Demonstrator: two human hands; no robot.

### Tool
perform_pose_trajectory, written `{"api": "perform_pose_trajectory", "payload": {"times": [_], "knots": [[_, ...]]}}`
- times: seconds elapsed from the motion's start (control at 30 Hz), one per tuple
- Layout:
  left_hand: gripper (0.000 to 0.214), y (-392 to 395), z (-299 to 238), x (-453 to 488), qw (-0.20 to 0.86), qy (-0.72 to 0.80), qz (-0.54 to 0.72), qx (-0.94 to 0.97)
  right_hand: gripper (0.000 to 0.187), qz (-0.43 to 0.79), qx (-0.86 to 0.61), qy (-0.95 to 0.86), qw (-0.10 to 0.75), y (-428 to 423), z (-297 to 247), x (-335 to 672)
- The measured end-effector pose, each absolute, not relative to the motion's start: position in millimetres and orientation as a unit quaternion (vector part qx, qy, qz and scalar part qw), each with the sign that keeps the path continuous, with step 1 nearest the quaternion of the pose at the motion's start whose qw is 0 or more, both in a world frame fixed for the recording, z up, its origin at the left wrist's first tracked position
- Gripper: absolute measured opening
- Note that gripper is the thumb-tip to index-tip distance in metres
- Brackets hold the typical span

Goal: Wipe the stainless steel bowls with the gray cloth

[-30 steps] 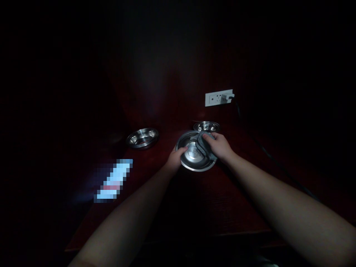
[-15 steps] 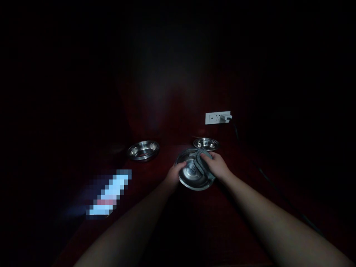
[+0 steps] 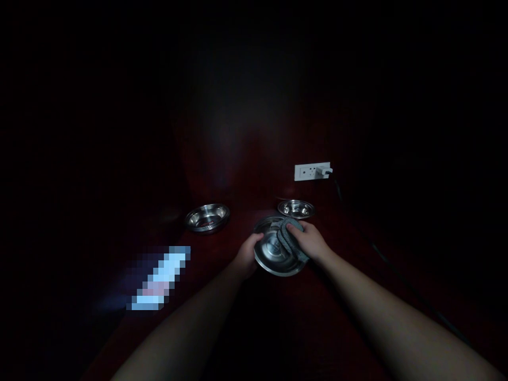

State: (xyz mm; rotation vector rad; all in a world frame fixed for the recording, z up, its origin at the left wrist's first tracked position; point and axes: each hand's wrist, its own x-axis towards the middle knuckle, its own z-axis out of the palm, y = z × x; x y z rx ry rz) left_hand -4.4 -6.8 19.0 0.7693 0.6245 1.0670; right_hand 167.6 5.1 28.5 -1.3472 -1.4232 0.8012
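A shiny steel bowl [image 3: 273,260] is held tilted in front of me, its inside turned my way. My left hand [image 3: 248,254] grips its left rim, with the thumb over the edge and the other fingers hidden behind. On the bowl's right side, my right hand [image 3: 311,241] is closed on a grey-green patterned cloth [image 3: 291,238], which is bunched against the inner wall and hangs partly over the rim. Just beyond it, a smaller steel bowl [image 3: 296,208] rests on the dark red surface. To the left stand steel bowls [image 3: 207,217] that look stacked.
A bright pixelated slab [image 3: 161,280] lies at the left. On the back wall is a white socket plate [image 3: 305,171] with a plug [image 3: 324,171] in it. From there a dark cable [image 3: 381,254] runs down the right side. The surroundings are very dark.
The whole view has shifted slightly, so everything sits a little lower and to the right. Both hands keep their hold on the bowl and cloth; the cloth has moved only slightly.
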Motion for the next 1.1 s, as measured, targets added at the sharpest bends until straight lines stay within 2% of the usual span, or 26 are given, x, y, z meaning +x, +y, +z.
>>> {"api": "perform_pose_trajectory", "payload": {"times": [0.73, 1.1], "knots": [[0.029, -6.5, 20.0, -4.2, 0.744, 0.312, 0.485, 0.337, 0.036, 0.31, -0.561, -0.597, 0.482, 6.4, 27.4, 168.5], [0.033, -7.2, 21.4, -10.5, 0.757, 0.323, 0.435, 0.364, 0.032, 0.29, -0.562, -0.623, 0.46, -2.3, 37.3, 167.4]]}}
